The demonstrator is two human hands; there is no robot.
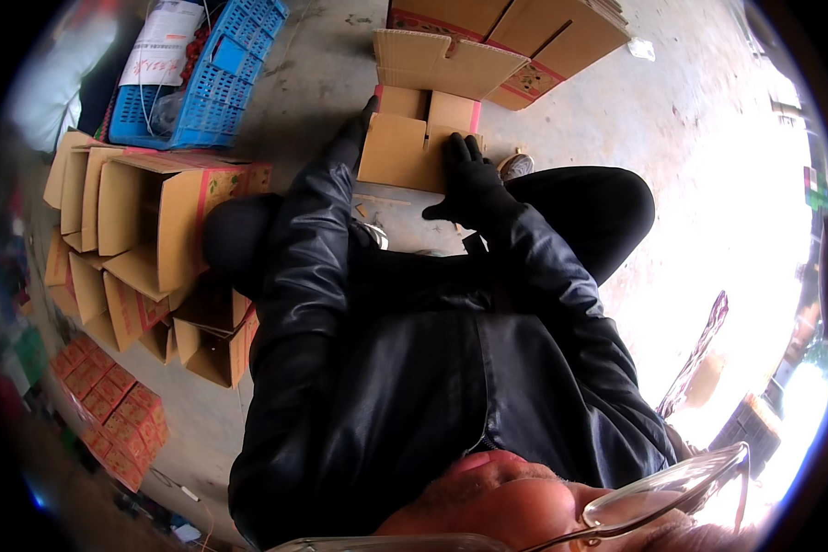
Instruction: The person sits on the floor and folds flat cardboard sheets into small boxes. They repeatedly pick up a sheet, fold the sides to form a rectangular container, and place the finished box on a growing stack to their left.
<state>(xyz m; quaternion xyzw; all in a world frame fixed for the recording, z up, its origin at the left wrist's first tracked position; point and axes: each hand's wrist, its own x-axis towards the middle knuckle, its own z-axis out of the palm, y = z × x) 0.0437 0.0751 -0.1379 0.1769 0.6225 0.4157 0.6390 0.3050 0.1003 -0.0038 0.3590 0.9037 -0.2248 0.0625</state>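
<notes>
A small cardboard box (400,152) sits on the floor in front of me, its brown flaps folded over the top with a slot between them and a pink edge showing. My left hand (359,121), in a black glove, lies stretched along the box's left side, partly hidden by the sleeve and the box. At the box's near right corner my right hand (474,181), also gloved in black, rests with its fingers straight and its thumb spread toward the left. Neither hand is wrapped around anything.
Open cardboard cartons (129,212) are stacked by my left knee. Behind them stands a blue plastic basket (221,83) with a printed bag in it. More flattened or open cartons (451,64) stand just beyond the box. Red patterned boxes (110,405) are piled at lower left.
</notes>
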